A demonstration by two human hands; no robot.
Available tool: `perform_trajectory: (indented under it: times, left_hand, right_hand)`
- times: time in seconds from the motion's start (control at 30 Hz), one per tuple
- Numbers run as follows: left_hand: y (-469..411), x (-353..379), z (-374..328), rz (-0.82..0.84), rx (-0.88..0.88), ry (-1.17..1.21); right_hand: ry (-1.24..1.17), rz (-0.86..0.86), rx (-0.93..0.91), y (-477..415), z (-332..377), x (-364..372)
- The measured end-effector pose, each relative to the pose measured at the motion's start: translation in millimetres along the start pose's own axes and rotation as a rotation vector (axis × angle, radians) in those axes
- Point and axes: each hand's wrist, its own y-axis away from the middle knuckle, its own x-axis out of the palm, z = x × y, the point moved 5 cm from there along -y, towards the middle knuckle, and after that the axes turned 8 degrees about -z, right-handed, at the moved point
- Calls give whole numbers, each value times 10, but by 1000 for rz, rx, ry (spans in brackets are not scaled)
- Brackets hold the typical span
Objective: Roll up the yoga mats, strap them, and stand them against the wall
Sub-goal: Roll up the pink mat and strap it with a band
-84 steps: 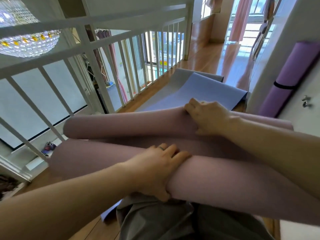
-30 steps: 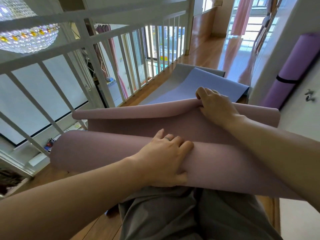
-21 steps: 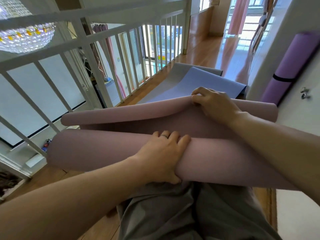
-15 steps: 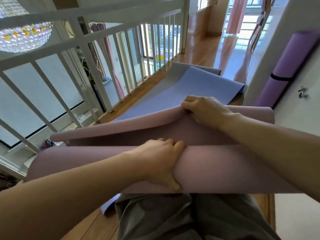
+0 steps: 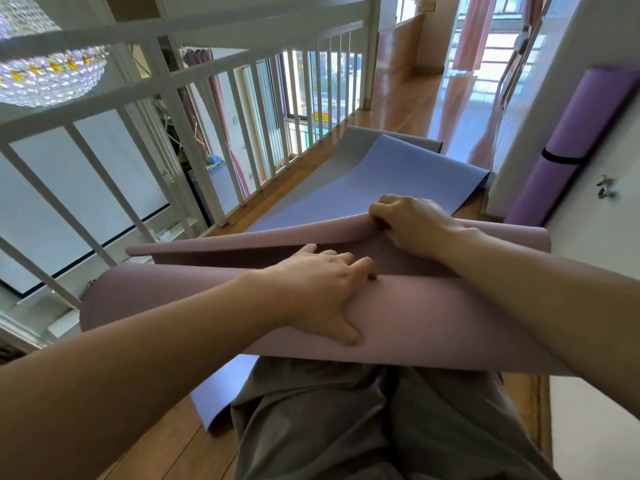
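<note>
The pink mat [image 5: 433, 317] appears light and floppy; grip mid-width. The right hand [image 5: 412, 223] pinches its far edge; left hand [image 5: 318, 289] clasps the fold.

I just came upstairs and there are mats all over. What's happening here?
Someone is rolling up the pink mat, not yet a tight roll. Their right hand pinches its far edge while the left hand grips the near fold. A blue mat lies flat on the floor beneath. A purple mat, already rolled and strapped, stands at the right.
</note>
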Motion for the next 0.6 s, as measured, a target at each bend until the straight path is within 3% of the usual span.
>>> perform_trajectory:
  times: [0.23, 0.4, 0.6]
  left_hand:
    - [96, 42, -180, -192, -6, -68]
    - [39, 198, -186, -224, -66, -113]
    - [136, 28, -149, -233, 11, -76]
  right_hand:
    - [6, -29, -11, 6, -8, 4]
    - [79, 20, -44, 46, 43, 10]
    - [41, 56, -12, -10, 16, -145]
